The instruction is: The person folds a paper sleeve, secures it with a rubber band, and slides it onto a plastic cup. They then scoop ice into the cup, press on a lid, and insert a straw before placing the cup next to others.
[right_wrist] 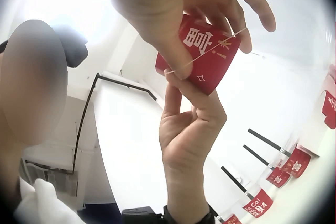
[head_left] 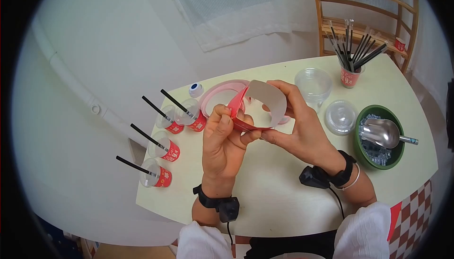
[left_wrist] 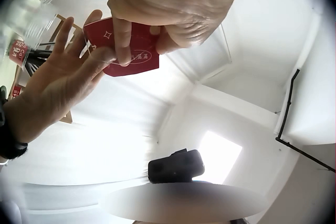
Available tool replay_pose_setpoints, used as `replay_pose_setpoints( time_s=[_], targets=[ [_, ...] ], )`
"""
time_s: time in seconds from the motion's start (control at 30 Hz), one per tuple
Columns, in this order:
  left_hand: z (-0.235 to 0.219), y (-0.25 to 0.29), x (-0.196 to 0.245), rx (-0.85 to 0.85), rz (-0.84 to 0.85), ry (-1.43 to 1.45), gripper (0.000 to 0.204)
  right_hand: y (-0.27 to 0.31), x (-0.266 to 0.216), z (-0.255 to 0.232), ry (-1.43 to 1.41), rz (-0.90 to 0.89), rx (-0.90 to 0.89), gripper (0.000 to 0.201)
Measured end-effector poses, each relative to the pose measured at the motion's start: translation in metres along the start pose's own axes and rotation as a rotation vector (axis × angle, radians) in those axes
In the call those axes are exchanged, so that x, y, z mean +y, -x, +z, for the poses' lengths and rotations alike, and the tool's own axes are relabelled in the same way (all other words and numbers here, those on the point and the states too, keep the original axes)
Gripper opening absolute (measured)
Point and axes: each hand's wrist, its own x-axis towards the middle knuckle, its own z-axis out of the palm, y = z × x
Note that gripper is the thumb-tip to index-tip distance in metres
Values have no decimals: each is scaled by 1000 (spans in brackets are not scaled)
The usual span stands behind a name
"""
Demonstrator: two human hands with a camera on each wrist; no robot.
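Note:
A red paper sleeve (head_left: 239,102) with a pale grey inside is bent into a loop and held up over the table. My left hand (head_left: 222,140) pinches its left end between thumb and fingers. The right hand (head_left: 305,129) grips the other side, thumb at the lower edge and fingers behind. In the left wrist view, the left fingers lie across the printed red face (left_wrist: 137,66). White characters show on the sleeve (right_wrist: 212,56) in the right wrist view, with the right thumb pressed on it.
Several lidded cups with black straws (head_left: 163,177) stand at the left. A pink ring-shaped object (head_left: 208,99) lies behind the hands. Clear lids (head_left: 340,117), stacked clear cups (head_left: 313,84), a green bowl (head_left: 360,152) with a metal scoop (head_left: 384,133), and a cup of straws (head_left: 349,78) are at the right.

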Motion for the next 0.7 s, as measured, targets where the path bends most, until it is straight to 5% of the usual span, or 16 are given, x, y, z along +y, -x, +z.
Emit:
replay_pose_setpoints(
  time_s=[0.13,0.27,0.57,0.7],
  targets=[
    [-2,1,0,41,35,-168,11,1,4,0,109,-17,15,75],
    [7,2,1,80,-10,-3,11,2,5,5,194,-91,61,79],
    [-4,-1,15,87,-60,198,13,-6,16,-10,-596,313,-20,45],
    [4,-1,7,76,-64,-26,12,-9,15,-13,-461,360,128,26]
  ],
)
